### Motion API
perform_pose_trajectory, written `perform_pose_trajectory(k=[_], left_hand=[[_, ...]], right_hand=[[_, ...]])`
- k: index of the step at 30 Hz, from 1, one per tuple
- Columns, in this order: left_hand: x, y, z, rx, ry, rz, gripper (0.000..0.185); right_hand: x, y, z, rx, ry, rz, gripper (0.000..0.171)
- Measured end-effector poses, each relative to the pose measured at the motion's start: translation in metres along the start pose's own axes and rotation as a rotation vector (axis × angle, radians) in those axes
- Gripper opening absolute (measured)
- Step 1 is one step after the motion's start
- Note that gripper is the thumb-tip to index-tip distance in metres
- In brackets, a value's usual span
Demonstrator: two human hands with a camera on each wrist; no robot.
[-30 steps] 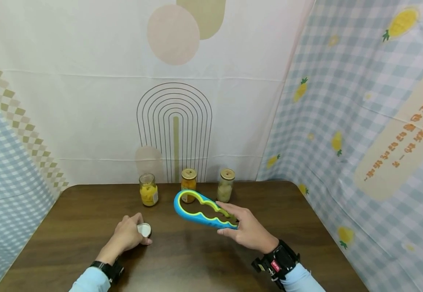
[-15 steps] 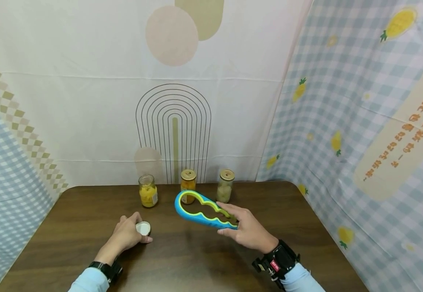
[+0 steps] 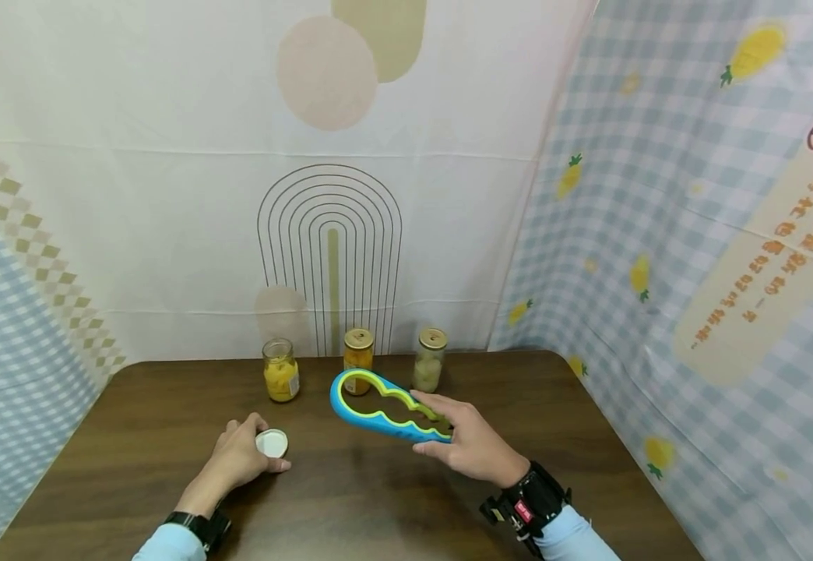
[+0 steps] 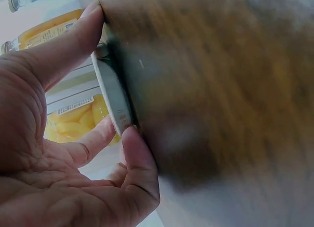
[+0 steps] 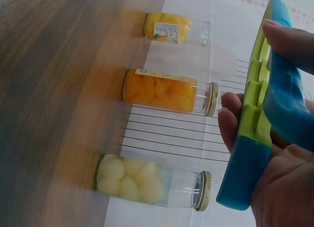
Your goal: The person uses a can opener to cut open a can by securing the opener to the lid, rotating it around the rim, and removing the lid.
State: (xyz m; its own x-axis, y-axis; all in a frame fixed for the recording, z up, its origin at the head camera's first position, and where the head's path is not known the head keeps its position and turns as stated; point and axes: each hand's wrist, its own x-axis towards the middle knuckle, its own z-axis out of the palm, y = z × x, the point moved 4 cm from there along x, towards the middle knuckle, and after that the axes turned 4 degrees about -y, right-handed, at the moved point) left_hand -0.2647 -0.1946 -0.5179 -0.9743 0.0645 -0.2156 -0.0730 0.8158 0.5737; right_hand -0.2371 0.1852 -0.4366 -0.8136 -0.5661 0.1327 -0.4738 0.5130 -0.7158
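Observation:
On the brown table [image 3: 133, 405] my left hand [image 3: 258, 450] holds a small white lid [image 3: 271, 443], thumb and fingers curled round its rim. The left wrist view shows the lid's edge [image 4: 114, 97] pinched between thumb and fingertips. My right hand [image 3: 441, 427] grips one end of a blue and green jar opener [image 3: 378, 405], held above the table with its large ring toward the jars. In the right wrist view the opener [image 5: 265, 124] lies across my fingers, with the thumb on top.
Three glass jars stand in a row at the table's back edge: a lidless jar of yellow fruit [image 3: 280, 371], an orange-fruit jar [image 3: 358, 360] and a pale-fruit jar [image 3: 431, 360], both with gold lids. Patterned cloth walls close in the back and both sides.
The lid in my left hand has tipped from tilted to lying flatter, its white face up. The right hand and opener have hardly moved.

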Motion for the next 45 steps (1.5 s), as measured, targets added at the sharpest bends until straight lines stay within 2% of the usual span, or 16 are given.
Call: perform_pose_trajectory(k=[4,16,26,32,38,45], left_hand=[[0.001,-0.001,0.0,-0.006,-0.001,0.006,0.083],[-0.002,0.0,0.001,-0.01,0.004,0.003,0.082],[-0.003,0.004,0.001,0.016,0.01,-0.009,0.085],[-0.013,0.01,0.0,0.065,0.055,-0.03,0.093],[-0.025,0.017,-0.007,0.104,0.103,-0.014,0.107],[-0.048,0.038,-0.005,0.1,0.242,0.032,0.109]], right_hand=[[0.0,0.001,0.0,0.035,-0.005,0.021,0.078],[0.0,0.001,-0.003,0.044,-0.012,0.019,0.078],[-0.002,-0.003,-0.007,0.036,0.022,0.006,0.077],[-0.004,-0.007,-0.01,0.018,0.029,-0.008,0.078],[-0.002,-0.01,-0.012,0.025,0.041,-0.017,0.077],[0.0,-0.011,-0.011,0.007,0.059,-0.025,0.077]])
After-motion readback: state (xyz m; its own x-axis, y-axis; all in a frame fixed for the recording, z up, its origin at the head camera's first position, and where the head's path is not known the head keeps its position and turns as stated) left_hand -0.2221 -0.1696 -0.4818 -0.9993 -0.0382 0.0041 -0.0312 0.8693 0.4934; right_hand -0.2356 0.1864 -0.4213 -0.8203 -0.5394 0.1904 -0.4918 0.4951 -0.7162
